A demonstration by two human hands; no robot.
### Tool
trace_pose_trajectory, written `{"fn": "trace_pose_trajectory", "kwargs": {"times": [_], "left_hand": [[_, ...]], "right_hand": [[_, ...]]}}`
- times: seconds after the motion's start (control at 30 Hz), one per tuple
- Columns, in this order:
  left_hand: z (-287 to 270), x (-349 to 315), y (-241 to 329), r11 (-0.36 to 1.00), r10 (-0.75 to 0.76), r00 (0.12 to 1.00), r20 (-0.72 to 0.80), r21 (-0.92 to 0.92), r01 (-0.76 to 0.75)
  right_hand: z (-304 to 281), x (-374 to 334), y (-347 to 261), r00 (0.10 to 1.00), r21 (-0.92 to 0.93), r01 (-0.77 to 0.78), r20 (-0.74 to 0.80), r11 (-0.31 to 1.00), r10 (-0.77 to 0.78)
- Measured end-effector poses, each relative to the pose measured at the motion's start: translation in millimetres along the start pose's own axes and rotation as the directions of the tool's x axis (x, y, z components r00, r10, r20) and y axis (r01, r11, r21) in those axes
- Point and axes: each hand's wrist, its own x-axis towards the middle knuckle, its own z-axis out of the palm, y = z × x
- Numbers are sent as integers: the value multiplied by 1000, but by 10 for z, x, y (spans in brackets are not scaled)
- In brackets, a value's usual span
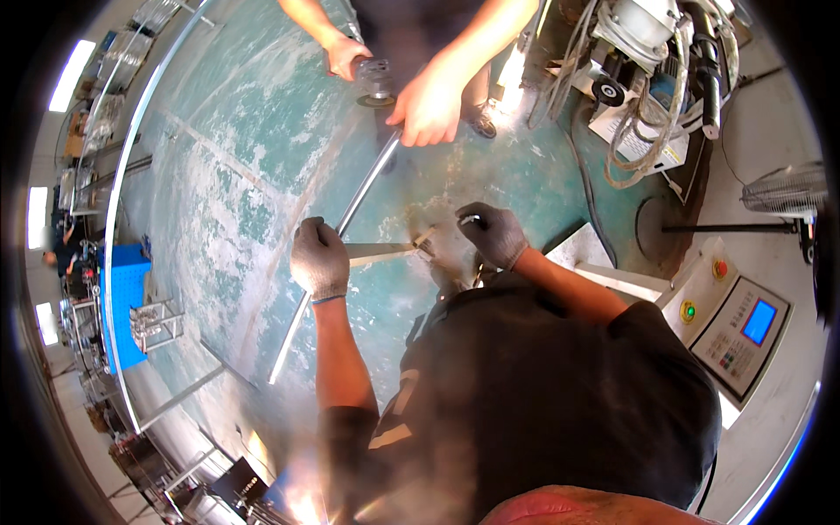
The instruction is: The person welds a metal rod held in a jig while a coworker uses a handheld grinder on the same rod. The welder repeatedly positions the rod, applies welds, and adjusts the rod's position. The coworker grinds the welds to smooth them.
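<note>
My left hand [319,258], in a grey glove, is wrapped round a long, thin metal rod [369,185] that slants from far right to near left. A pale flat bar [382,253] runs rightward from beside this hand toward a blurred fixture [426,245]. My right hand [494,236], gloved too, is closed to the right of that fixture. A small bright bit shows at its fingers, too small to name. Across from me, a co-worker's bare hand [430,107] grips the rod's far end. The co-worker's other hand [344,58] holds what looks like an angle grinder [375,83].
A control panel [739,337] with a blue screen and buttons stands at my right. Behind it is a floor fan [785,191]. A machine with looped hoses [647,131] stands at the far right, with a cable [584,179] on the floor. A blue cabinet [125,306] is at left.
</note>
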Motion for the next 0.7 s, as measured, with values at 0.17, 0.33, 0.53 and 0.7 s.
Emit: {"fn": "trace_pose_trajectory", "kwargs": {"times": [0.17, 0.33, 0.53, 0.7], "left_hand": [[20, 44, -4, 998, -45, 998, 36, 50, 43], [-2, 41, 52, 993, -97, 993, 69, 71, 92], [-13, -1, 79, 996, -73, 997, 13, 59, 72], [22, -8, 7, 999, -15, 1000, 4, 42, 15]], "right_hand": [[-54, -143, 277, 985, -6, -133, 114, 991, 133], [-149, -205, 293, 959, 36, -222, 189, 974, 211], [-298, -378, 611, 960, -180, -226, 127, 957, 251], [-313, -688, 1148, 938, -359, -313, 26, 879, 345]]}}
